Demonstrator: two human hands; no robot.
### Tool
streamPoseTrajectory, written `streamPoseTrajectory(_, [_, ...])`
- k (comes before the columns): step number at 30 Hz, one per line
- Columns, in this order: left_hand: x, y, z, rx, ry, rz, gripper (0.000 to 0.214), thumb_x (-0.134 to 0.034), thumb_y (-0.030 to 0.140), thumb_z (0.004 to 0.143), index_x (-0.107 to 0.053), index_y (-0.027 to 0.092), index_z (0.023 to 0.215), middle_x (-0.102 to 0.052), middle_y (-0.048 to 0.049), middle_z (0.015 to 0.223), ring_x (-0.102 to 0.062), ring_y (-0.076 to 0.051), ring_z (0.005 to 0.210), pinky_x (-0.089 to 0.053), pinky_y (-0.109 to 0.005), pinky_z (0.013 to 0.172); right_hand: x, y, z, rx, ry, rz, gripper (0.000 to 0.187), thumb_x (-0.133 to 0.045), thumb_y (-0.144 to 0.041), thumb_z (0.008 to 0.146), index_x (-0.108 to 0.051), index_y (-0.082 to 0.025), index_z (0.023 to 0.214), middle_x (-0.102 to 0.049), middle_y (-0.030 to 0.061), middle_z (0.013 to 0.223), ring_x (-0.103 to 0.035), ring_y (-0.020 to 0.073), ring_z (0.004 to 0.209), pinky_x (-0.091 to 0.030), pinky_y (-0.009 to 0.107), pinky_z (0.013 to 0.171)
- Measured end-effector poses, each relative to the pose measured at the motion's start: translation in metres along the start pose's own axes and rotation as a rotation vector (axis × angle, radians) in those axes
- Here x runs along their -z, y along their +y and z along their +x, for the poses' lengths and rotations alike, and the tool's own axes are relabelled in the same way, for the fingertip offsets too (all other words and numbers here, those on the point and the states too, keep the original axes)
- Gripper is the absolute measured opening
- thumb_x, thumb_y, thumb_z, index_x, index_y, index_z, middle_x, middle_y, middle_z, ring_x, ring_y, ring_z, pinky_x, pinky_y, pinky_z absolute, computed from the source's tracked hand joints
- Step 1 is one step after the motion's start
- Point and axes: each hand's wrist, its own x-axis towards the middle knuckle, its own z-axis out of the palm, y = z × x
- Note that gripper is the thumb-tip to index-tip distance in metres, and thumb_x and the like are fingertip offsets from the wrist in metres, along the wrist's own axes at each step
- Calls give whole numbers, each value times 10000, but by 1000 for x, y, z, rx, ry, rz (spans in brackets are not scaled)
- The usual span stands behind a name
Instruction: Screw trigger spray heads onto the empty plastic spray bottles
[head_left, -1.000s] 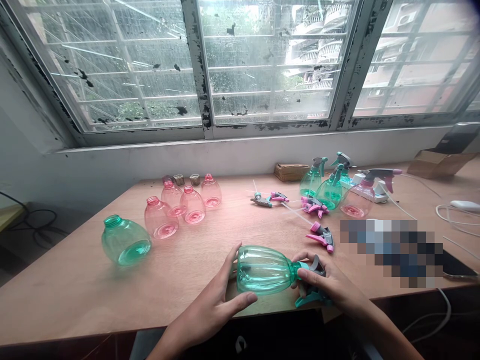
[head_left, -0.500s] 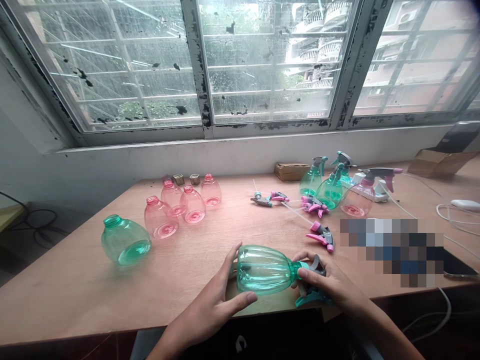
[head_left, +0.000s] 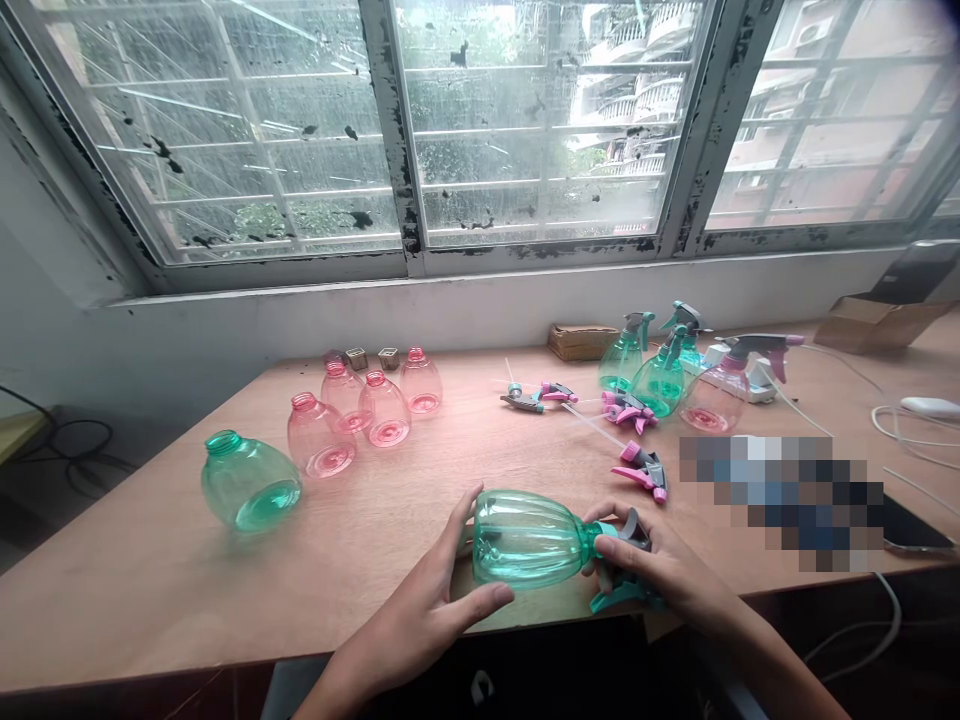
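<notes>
A clear green spray bottle [head_left: 529, 538] lies on its side at the near edge of the wooden table [head_left: 420, 480]. My left hand [head_left: 431, 600] cups the bottle's base, thumb and fingers wrapped round it. My right hand [head_left: 667, 570] grips the teal and grey trigger head [head_left: 626, 560] seated at the bottle's neck. Several loose pink and grey trigger heads [head_left: 643, 474] lie just beyond.
An open green bottle [head_left: 250, 484] lies at left, with several pink bottles [head_left: 352, 405] behind it. Assembled spray bottles [head_left: 660, 375] stand at back right near a power strip, a cardboard box [head_left: 885, 315], cables and a phone [head_left: 911, 528]. A barred window runs behind.
</notes>
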Motion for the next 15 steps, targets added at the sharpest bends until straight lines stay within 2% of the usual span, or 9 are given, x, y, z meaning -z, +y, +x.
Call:
streamPoseTrajectory(6, [-1, 1, 0, -12, 12, -5, 884, -675, 394, 939, -118, 319, 1621, -127, -38, 1721, -125, -339, 1570, -124, -531, 1287, 2, 3, 1, 4, -12, 1, 361, -782, -459, 870, -618, -180, 1030, -776, 20, 750, -692, 162, 648, -577, 276, 635])
streamPoseTrajectory(15, [0, 0, 0, -5, 9, 14, 893, -671, 417, 938, -106, 321, 1622, -128, -41, 1721, -106, -335, 1573, -111, -532, 1287, 1, 1, 0, -6, -1, 12, 378, -795, -465, 855, -618, -179, 1027, -776, 17, 753, -695, 158, 647, -586, 271, 630])
